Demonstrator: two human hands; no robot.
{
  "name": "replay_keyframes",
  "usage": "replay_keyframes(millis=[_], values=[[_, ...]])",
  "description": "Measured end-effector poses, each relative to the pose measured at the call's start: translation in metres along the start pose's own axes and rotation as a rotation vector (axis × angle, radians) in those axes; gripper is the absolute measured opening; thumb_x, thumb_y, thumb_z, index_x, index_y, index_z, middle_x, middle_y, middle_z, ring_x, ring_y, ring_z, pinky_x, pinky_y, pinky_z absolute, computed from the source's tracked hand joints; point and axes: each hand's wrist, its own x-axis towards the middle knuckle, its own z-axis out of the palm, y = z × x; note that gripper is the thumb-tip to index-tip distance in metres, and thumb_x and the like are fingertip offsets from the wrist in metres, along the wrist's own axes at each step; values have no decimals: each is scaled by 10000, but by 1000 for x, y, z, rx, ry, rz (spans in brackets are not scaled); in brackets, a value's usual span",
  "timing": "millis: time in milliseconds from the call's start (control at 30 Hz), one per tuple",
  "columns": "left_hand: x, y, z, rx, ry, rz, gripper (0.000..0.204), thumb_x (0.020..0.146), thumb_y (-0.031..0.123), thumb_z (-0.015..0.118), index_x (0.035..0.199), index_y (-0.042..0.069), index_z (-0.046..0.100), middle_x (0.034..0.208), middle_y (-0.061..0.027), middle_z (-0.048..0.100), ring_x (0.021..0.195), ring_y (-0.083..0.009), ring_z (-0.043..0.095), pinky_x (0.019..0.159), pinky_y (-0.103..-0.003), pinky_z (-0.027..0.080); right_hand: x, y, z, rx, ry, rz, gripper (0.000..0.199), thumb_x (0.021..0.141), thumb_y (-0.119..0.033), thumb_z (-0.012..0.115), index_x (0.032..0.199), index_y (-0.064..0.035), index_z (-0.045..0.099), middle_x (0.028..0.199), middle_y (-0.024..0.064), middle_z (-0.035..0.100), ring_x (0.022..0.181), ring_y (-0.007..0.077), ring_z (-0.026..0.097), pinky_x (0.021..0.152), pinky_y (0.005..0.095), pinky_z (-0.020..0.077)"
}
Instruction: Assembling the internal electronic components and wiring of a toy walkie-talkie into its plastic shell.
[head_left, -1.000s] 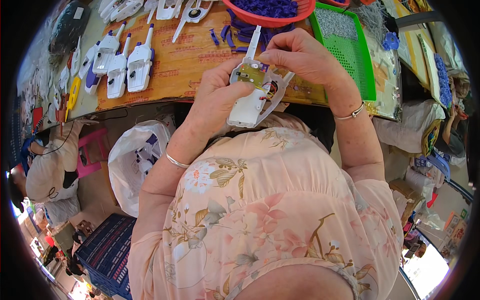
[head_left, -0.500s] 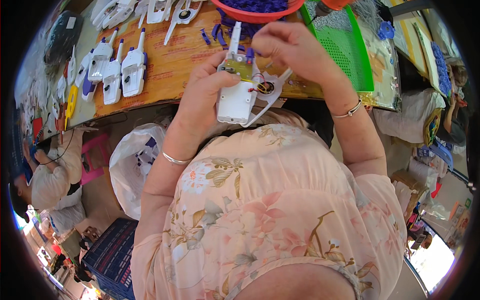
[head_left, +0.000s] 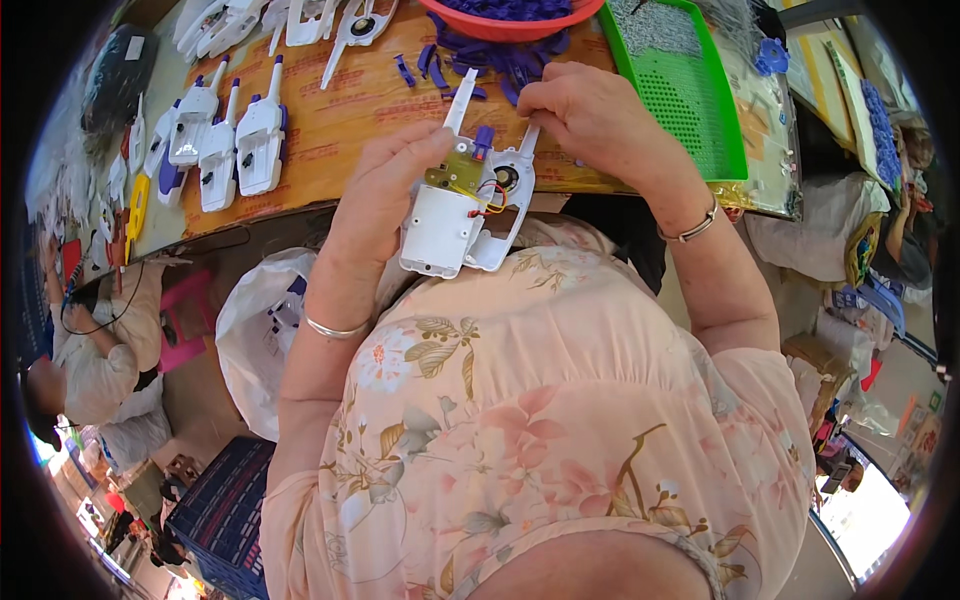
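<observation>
My left hand grips a white toy walkie-talkie shell half by its side, near the front edge of the table. A yellow-green circuit board and a purple piece sit at its upper part. Beside it, to the right, lies the other white shell half, with a round black speaker. Thin red and yellow wires join the two. My right hand pinches the top of this second half's antenna; its fingertips partly cover it.
Loose purple plastic parts lie beyond my hands, below a red bowl. A green tray with small metal pieces stands at right. White walkie-talkies and a yellow cutter lie at left. Below the table hangs a white bag.
The shell half in my left hand has shifted left and nearer to me. My right hand has moved from the purple piece to the other half's antenna, which now points away from me.
</observation>
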Motion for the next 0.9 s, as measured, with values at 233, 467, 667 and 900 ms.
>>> replay_keyframes(millis=[233,467,667,900], values=[[1,-2,6,17,70,25,254,895,215,561,995,-10,624,871,-18,633,780,-77,582,695,-223,463,12,-8,-11,-129,-171,85,72,762,-143,628,811,-102,660,660,102,629,674,295,630,623,401,485],[6,-7,13,-96,115,2,277,901,194,532,1030,-31,629,916,-55,650,785,-107,596,709,-234,476,14,-7,-6,-185,-281,56,65,750,-119,628,806,-89,643,799,105,635,781,294,622,655,400,496],[13,-21,0,-105,22,18,300,907,144,446,1083,-48,594,972,-108,651,832,-155,643,749,-289,534,4,-14,-12,-48,60,6,79,792,-56,575,870,-58,575,808,125,593,778,320,610,649,409,489],[12,-12,13,-275,-8,24,304,886,113,455,1117,-47,571,979,-93,639,882,-162,630,772,-296,526,14,-29,-21,631,69,-136,75,831,-24,599,897,9,609,762,87,597,702,179,586,622,281,468]])
